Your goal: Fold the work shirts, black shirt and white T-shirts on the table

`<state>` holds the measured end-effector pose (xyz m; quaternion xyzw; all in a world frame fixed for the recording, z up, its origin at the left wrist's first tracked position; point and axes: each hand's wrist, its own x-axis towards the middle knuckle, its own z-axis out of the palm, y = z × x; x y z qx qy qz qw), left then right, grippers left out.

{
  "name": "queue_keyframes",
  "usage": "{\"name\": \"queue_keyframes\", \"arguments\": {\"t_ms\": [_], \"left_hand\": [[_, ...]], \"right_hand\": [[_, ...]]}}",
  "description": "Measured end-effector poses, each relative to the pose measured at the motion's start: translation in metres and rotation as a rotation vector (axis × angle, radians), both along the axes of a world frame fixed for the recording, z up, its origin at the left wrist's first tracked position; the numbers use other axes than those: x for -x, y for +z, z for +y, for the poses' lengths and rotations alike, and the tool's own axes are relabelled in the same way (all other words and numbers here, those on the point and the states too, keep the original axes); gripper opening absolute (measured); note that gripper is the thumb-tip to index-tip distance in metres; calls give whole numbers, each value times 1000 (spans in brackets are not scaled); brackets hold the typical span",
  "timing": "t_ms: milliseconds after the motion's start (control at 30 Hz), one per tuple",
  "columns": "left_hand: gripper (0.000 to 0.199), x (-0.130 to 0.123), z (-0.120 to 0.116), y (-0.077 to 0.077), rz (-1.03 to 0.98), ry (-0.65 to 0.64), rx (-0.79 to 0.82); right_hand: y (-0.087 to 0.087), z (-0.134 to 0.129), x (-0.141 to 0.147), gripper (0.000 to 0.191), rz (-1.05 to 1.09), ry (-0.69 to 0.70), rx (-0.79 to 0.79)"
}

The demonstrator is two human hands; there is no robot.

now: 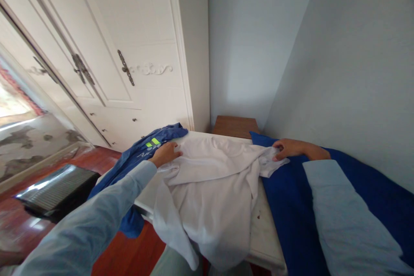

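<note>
A white shirt (210, 185) lies spread and wrinkled over a white table (267, 235), its lower part hanging past the near edge. One long sleeve dangles at the lower left. At the shirt's upper left, my left hand (166, 154) is closed on the fabric. My right hand (289, 148) pinches the thin, crumpled end of the shirt at its upper right, above a bright blue cloth (287, 198). Beside my left hand, a dark blue garment (129, 164) with a yellow-green patch and pale lettering drapes over the table's left side.
A white wardrobe (152, 17) with dark metal handles stands beyond the table. Behind the table's far edge is a brown wooden surface (234, 126). A shiny black ribbed object (58, 189) rests on the reddish floor (113, 246) at left. Grey walls (349, 60) rise at right.
</note>
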<state>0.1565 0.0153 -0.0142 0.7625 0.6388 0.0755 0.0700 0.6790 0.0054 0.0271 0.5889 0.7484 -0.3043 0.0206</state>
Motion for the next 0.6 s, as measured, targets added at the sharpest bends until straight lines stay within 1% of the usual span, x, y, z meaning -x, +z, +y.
{"name": "queue_keyframes", "arguments": {"t_ms": [33,67,133,200,267,300,367,400,433,467,500,533,600], "left_hand": [[26,1,2,1,-7,-5,14],[21,3,4,3,-10,-13,28],[28,10,5,10,-91,-17,41],[36,19,3,21,-223,5,23],[40,29,-2,34,-402,25,43],[41,35,-6,41,-515,26,87],[44,44,-13,54,-770,8,231],[47,48,-16,59,-895,1,306],[50,51,-18,63,-979,1,366],[53,53,-18,64,-1001,16,394],[54,55,-17,64,-972,52,392],[54,56,-14,62,-905,97,359],[52,56,-7,55,-739,181,230]], "right_hand": [[0,0,-2,33,8,-13,23],[1,-1,-3,31,21,-25,31],[8,-5,-1,32,85,-54,-14],[19,-13,3,37,215,-91,-99],[32,-24,7,42,392,-158,-163],[37,-29,8,45,490,-200,-185],[45,-35,9,50,665,-289,-225],[46,-36,7,52,722,-337,-249],[45,-34,6,52,750,-387,-278],[42,-31,3,50,746,-435,-316],[39,-26,0,47,699,-478,-361],[34,-20,-2,41,589,-509,-404],[24,-7,-7,27,277,-537,-460]]}}
